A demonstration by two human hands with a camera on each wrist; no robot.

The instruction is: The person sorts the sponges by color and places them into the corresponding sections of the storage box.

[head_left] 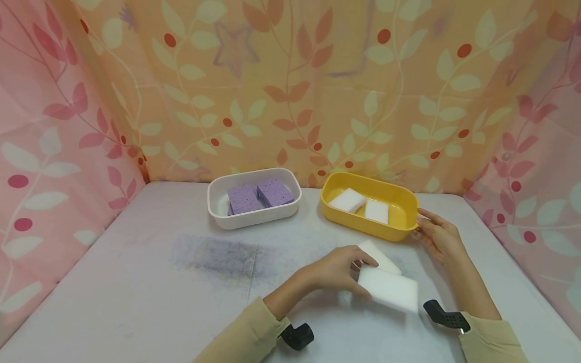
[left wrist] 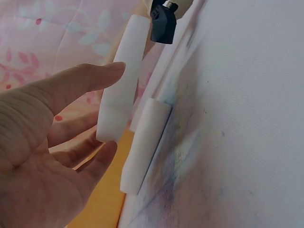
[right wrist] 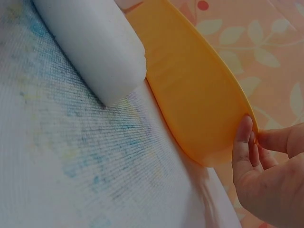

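My left hand (head_left: 338, 269) holds a white sponge (head_left: 389, 288) by its left end, thumb on one face in the left wrist view. That sponge is raised over the table and tilted. Just behind it, a second white sponge (head_left: 380, 257) lies on the cloth in front of the yellow tray (head_left: 367, 229). Two more white sponges (head_left: 348, 200) sit inside this tray. My right hand (head_left: 438, 237) pinches the tray's right-end rim, thumb and fingers on either side of it in the right wrist view (right wrist: 270, 166).
To the left of the yellow tray stands a white tray (head_left: 254, 219) with several purple sponges (head_left: 274, 192). The white tablecloth (head_left: 136, 282) carries a bluish-grey stain (head_left: 222, 257). Patterned curtains (head_left: 290, 91) close off the back and both sides.
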